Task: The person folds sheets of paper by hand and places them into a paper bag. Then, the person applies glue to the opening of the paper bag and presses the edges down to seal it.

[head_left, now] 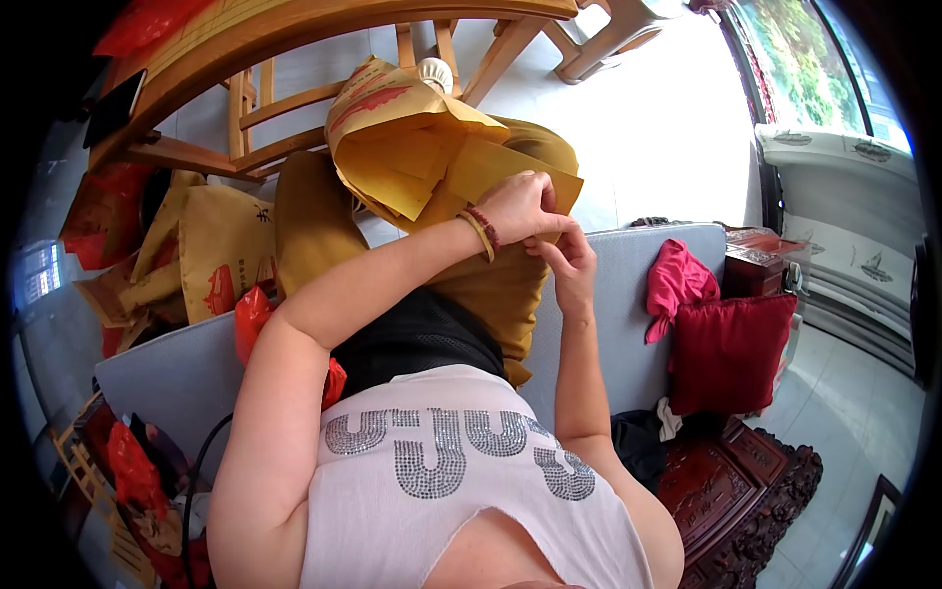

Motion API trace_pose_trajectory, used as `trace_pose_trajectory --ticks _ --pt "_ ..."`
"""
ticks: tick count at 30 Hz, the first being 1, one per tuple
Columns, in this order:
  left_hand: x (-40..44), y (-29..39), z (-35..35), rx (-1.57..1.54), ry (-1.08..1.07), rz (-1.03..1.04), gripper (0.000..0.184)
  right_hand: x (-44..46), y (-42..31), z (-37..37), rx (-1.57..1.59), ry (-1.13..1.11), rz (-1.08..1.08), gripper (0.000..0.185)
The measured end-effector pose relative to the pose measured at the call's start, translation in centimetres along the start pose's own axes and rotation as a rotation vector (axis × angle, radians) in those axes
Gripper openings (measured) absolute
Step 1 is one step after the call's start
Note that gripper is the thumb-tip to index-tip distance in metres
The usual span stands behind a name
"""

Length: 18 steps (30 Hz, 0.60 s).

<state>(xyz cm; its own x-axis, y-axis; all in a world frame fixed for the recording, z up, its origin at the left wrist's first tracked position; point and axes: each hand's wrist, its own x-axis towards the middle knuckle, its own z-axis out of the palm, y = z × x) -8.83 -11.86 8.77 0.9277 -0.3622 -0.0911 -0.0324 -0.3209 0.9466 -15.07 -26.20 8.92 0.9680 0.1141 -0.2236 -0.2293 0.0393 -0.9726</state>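
A large yellow paper bag [378, 162] with red print lies over my lap, its mouth spread toward me. From it a flat yellow paper flap [491, 167] reaches to the right. My left hand [525, 206], with bracelets at the wrist, lies over the flap's lower edge, fingers curled closed on the paper. Just below and right of it, my right hand [569, 260] pinches thumb and finger together, close to the left fingertips. Whatever is between the right fingers is too small or hidden to make out.
A wooden table [324, 29] stands in front. More yellow paper bags [228, 245] sit at the left. A red cushion [731, 353] and a pink cloth [679, 280] lie on the grey seat [623, 304] at the right. A plastic stool [618, 39] stands beyond.
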Motion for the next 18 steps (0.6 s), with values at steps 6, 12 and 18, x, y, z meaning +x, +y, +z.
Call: trace_pose_trajectory --ticks 6,12,18 --pt "-0.1 -0.4 -0.4 -0.113 -0.055 -0.021 0.04 0.0 1.3 -0.7 0.125 -0.024 -0.003 0.024" --pt "-0.1 -0.5 -0.6 -0.232 -0.063 -0.07 0.035 0.3 1.6 -0.9 0.191 0.009 0.013 0.027" --pt "-0.2 0.1 -0.8 -0.131 -0.101 -0.043 0.033 0.4 1.4 0.0 0.005 0.053 -0.048 0.026"
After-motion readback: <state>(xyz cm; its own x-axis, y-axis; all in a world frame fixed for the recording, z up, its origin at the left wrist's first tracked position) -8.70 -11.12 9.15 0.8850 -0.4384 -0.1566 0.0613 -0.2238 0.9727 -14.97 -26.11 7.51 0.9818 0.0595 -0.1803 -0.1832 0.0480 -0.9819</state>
